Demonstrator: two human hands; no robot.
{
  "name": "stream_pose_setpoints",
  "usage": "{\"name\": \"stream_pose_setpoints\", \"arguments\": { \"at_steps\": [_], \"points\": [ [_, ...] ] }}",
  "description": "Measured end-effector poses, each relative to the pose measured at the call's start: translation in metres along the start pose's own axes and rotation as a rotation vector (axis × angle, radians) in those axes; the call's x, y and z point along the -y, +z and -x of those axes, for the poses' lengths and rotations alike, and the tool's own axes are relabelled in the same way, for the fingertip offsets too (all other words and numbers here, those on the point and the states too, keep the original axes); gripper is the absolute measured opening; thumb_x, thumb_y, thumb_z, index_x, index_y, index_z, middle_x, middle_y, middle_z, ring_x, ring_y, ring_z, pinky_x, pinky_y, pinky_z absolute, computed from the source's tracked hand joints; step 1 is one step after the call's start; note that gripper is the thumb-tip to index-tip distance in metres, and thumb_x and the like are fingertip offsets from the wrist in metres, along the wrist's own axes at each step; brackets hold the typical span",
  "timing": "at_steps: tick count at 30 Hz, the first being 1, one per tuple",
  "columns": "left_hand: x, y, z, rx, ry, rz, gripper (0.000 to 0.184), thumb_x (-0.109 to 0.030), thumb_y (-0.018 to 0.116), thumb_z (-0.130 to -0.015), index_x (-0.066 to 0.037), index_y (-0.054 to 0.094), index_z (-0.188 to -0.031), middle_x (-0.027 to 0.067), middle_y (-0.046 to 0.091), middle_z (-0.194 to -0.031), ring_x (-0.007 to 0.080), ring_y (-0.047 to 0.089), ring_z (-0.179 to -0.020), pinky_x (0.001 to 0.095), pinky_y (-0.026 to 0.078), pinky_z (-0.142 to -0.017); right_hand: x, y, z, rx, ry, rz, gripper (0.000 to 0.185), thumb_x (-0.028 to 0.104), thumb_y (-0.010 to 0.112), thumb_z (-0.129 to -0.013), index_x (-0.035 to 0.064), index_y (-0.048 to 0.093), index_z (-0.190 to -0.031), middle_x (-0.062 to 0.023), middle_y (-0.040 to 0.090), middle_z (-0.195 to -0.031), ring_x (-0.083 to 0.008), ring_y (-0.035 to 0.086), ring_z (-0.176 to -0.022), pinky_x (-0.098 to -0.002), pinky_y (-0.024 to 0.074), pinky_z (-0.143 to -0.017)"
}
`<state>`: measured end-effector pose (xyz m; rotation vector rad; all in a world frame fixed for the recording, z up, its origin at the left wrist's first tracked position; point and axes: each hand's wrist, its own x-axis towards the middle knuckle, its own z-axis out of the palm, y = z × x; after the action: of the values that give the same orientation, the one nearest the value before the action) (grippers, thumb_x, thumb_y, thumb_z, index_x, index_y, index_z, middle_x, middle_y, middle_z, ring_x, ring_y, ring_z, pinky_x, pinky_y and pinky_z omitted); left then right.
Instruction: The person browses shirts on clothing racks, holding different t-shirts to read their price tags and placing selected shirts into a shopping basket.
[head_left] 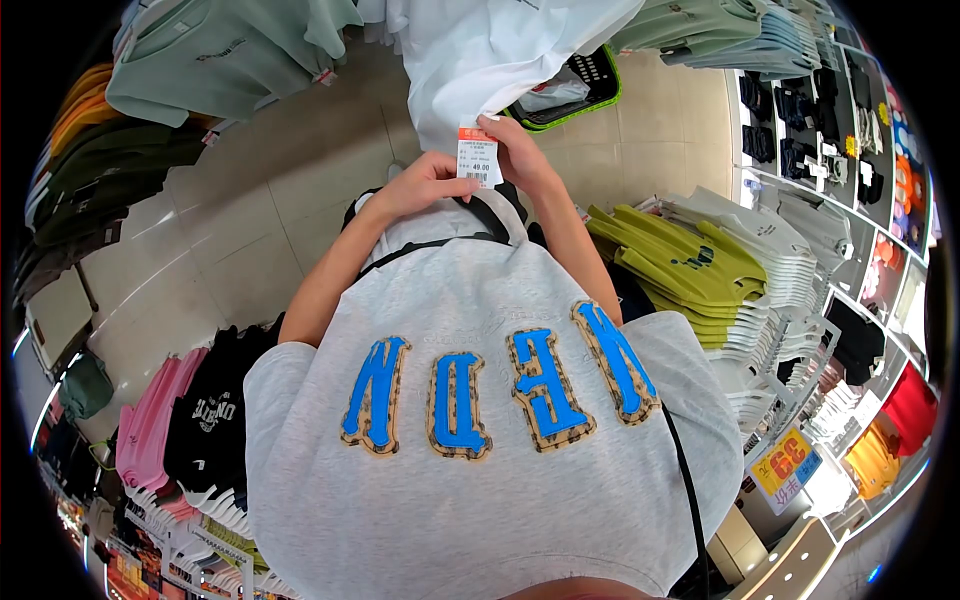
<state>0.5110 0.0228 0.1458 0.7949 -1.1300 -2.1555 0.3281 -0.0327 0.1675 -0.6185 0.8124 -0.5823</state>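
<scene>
A white and red price tag [479, 160] printed with 49.00 is held up between my two hands. My left hand [428, 186] is closed, its thumb pressed on the tag's lower edge. From the upper right side, my right hand [521, 156] pinches the same tag, with its fingers mostly behind it. Just beyond them hangs a white T-shirt [470, 65], its lower edge touching the tag's top. Whether my right fingers also grip the shirt cloth I cannot tell.
A black and green shopping basket [604, 90] with a plastic bag inside is on the tiled floor. Racks hold grey-green shirts [220, 60], dark green shirts [120, 170], pink shirts [155, 420] and olive-yellow shirts [680, 265]. A yellow price sign [785, 465] stands at lower right.
</scene>
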Motion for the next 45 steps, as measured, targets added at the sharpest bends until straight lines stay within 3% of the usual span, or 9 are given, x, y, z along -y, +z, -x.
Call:
{"name": "stream_pose_setpoints", "arguments": {
  "at_steps": [11, 19, 30, 40, 45],
  "points": [
    [0.003, 0.001, 0.001, 0.006, 0.006, -0.03, 0.02, -0.018, 0.063, -0.088, 0.0, 0.067, -0.094, 0.0003, 0.063, -0.079, 0.0071, 0.056, -0.073, 0.0233, 0.044, -0.068, -0.007, 0.004, 0.0, -0.023, 0.002, 0.067, 0.026, 0.027, 0.05, -0.091, 0.0016, 0.059, -0.091, -0.0045, 0.063, -0.078, -0.0119, 0.06, -0.068, -0.027, 0.0489, -0.06],
    [0.004, 0.002, 0.001, 0.014, 0.002, -0.03, 0.02, -0.019, 0.063, -0.088, 0.0, 0.067, -0.093, 0.0006, 0.063, -0.08, 0.0074, 0.056, -0.074, 0.0238, 0.044, -0.069, -0.007, 0.009, -0.001, -0.149, -0.008, 0.317, 0.032, 0.029, 0.045, -0.091, 0.0023, 0.058, -0.079, -0.0037, 0.059, -0.073, -0.0105, 0.055, -0.062, -0.0261, 0.0437, -0.056],
    [0.005, 0.001, 0.003, 0.048, -0.024, -0.034, 0.027, -0.016, 0.066, -0.084, 0.0, 0.063, -0.106, 0.0006, 0.064, -0.097, 0.007, 0.056, -0.087, 0.0238, 0.046, -0.078, -0.007, 0.011, -0.003, -0.223, -0.043, 0.454, 0.036, 0.029, 0.045, -0.089, -0.0019, 0.058, -0.075, -0.0057, 0.06, -0.07, -0.0131, 0.054, -0.062, -0.0297, 0.0434, -0.059],
    [-0.002, 0.005, 0.007, 0.06, -0.03, -0.082, 0.029, -0.017, 0.066, -0.086, -0.001, 0.062, -0.109, 0.0009, 0.063, -0.098, 0.0075, 0.055, -0.089, 0.0248, 0.045, -0.08, -0.001, 0.017, -0.001, -0.2, -0.029, 0.525, 0.039, 0.03, 0.044, -0.089, -0.0018, 0.059, -0.073, -0.0054, 0.059, -0.066, -0.0127, 0.054, -0.06, -0.0297, 0.0434, -0.058],
    [-0.002, 0.005, 0.008, 0.068, -0.024, -0.098, 0.024, -0.019, 0.067, -0.084, -0.002, 0.061, -0.1, -0.0013, 0.061, -0.091, 0.0068, 0.053, -0.083, 0.0238, 0.044, -0.075, -0.004, 0.012, 0.0, -0.171, -0.073, 0.546, 0.038, 0.03, 0.045, -0.089, -0.0015, 0.059, -0.074, -0.0048, 0.059, -0.066, -0.0123, 0.054, -0.06, -0.0291, 0.0432, -0.058]
  ]
}}
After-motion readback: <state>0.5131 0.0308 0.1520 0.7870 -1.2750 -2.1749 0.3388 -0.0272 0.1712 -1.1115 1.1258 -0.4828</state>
